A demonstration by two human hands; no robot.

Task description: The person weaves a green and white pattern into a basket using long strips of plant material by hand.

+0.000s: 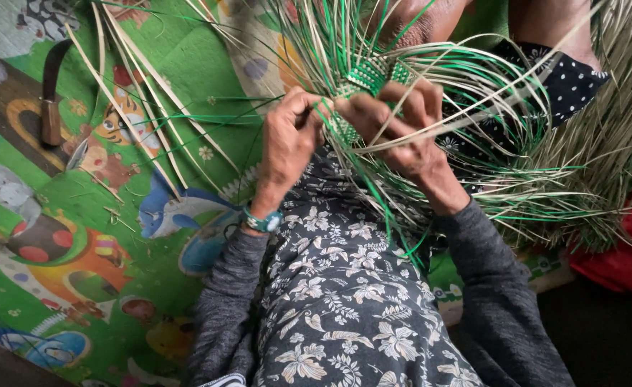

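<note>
A: 2 hands meet on the weaving (368, 75), a small green and pale woven patch held above the lap, over the flowered skirt (345, 294).

B: How will it handle?

A: Light, I judge, and springy. The loose strips (502, 179) fan out stiff and thin; they would likely kink if bent sharply. Best held at the tight woven part, where it is firm.

B: And the hands?

A: The left hand (287, 140) has its fingers pinched together on strips at the patch's edge. The right hand (395, 122) is curled closed around the woven part. A knife (49, 93) lies well apart on the floor mat (65, 236).
</note>
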